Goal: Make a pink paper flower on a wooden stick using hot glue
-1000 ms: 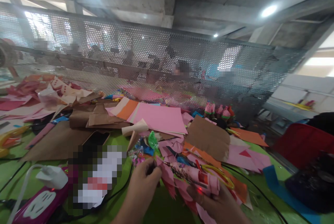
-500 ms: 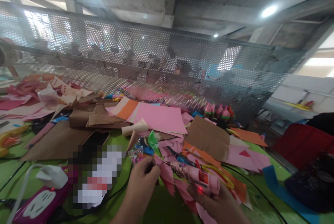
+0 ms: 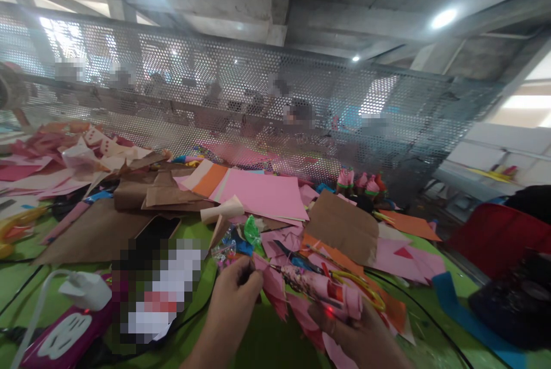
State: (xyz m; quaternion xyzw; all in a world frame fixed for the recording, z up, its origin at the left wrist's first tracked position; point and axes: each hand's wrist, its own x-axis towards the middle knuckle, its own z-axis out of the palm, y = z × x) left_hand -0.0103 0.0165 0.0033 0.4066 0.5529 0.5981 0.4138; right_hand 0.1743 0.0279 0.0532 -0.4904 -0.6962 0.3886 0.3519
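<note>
My left hand (image 3: pixel 235 294) pinches a piece of pink paper (image 3: pixel 272 288) at the near edge of the green table (image 3: pixel 26 248). My right hand (image 3: pixel 361 340) grips a pink patterned tool that looks like a glue gun (image 3: pixel 321 287), its tip pointing left at the paper next to my left fingers. A small red light glows by my right fingers. More pink paper pieces lie under both hands.
Sheets of pink (image 3: pixel 262 194), orange and brown paper (image 3: pixel 344 225) cover the table. Yellow-handled scissors (image 3: pixel 359 288) lie right of the tool. A pink power strip with a white plug (image 3: pixel 73 323) sits at left. A perforated metal screen (image 3: pixel 258 105) stands behind, with people beyond it.
My left hand has crept slightly up and right along the pink paper; the tool stays almost still in my right hand.
</note>
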